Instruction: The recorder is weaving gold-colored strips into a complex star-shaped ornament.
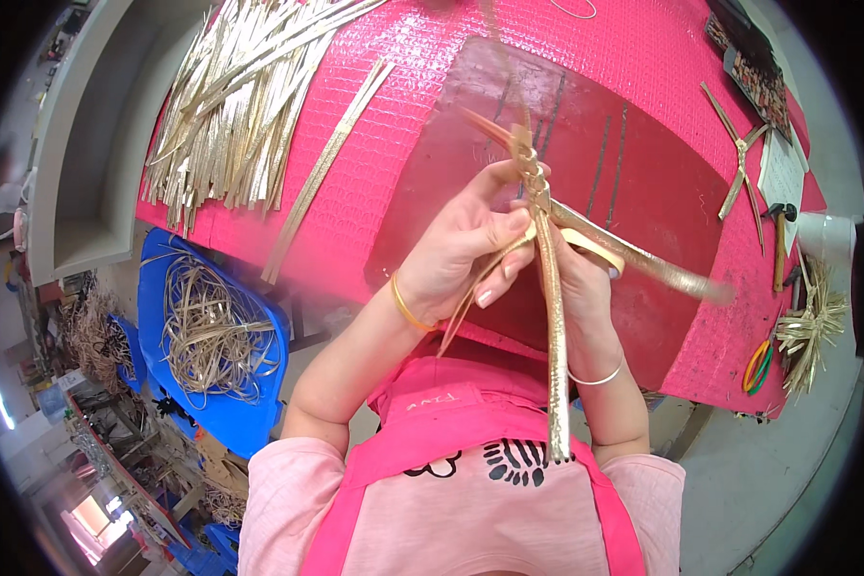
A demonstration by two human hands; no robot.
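Observation:
In front of my chest, both hands work on a set of braided gold straps (535, 182). My left hand (466, 240) is closed, its thumb and fingers pinching the straps just below the braided knot. My right hand (583, 288) is closed on the other side of them, its fingers partly hidden by the straps. One long gold strap hangs down toward my apron, and another reaches out to the right, blurred at its tip. Pale yellow wraps show at the fingers of both hands. Beneath lies a dark red board (643, 182) with black lines.
A heap of flat gold strips (245, 106) covers the table's far left, with a separate strip bundle (331, 168) beside it. A blue bin (259, 403) of tangled strips stands below left. At right lie a braided strap piece (742, 158), a hammer (780, 245) and scissors (760, 365).

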